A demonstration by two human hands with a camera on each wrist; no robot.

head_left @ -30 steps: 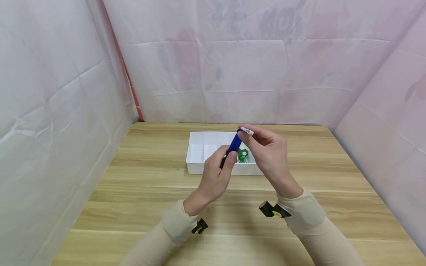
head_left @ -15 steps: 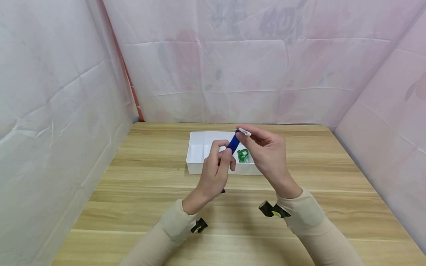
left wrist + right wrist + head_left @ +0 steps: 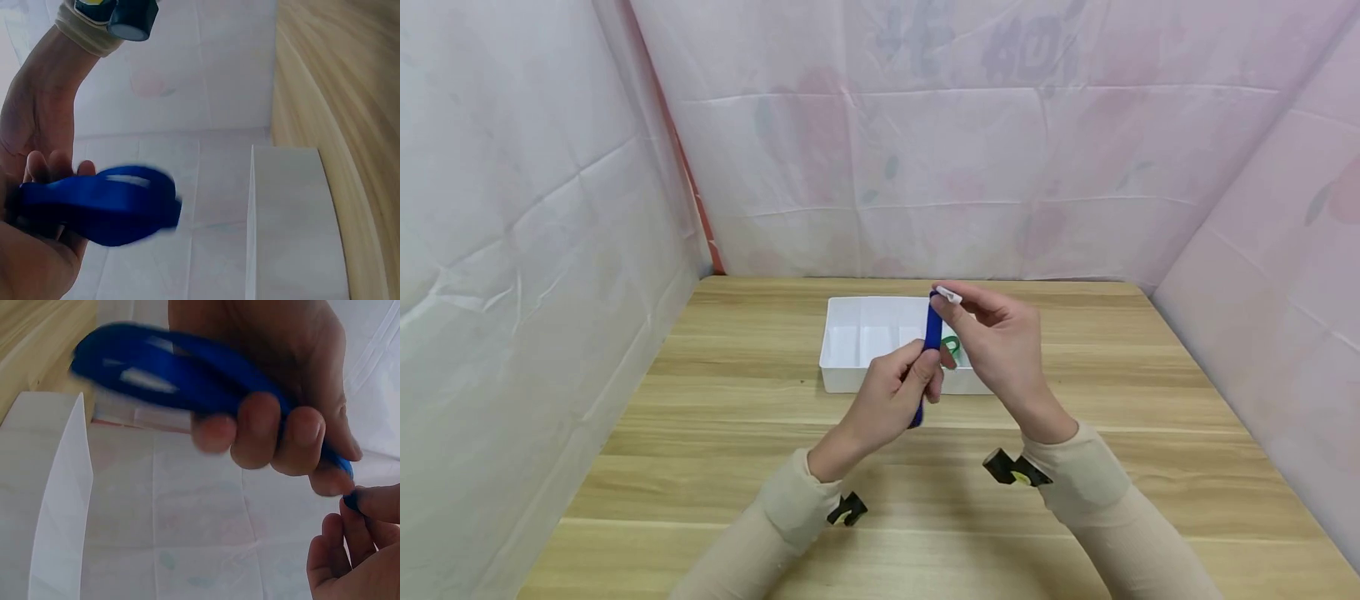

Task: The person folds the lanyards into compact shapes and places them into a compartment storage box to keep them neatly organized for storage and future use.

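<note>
A blue band (image 3: 932, 332) with a white end piece (image 3: 947, 294) stands nearly upright above the white tray (image 3: 850, 343). My left hand (image 3: 921, 371) grips its lower part, and the bottom end pokes out below the fist. My right hand (image 3: 953, 305) pinches the top end at the white piece. In the right wrist view the left hand's fingers (image 3: 275, 434) curl round the looped blue band (image 3: 162, 369), blurred by motion, and my right hand (image 3: 353, 506) pinches the band's tip. In the left wrist view the blue band (image 3: 106, 209) is a flattened loop.
The tray has divided compartments and sits mid-table on the wooden table (image 3: 715, 467); a green item (image 3: 952, 344) lies in it behind my hands. Pale cloth walls (image 3: 535, 233) close in the left, back and right sides. The tray wall (image 3: 294, 212) is near the left wrist camera.
The band has swung from a slant to nearly upright. My left hand shifted right and regripped it lower, so its bottom end now shows below the fist. The right hand kept its pinch.
</note>
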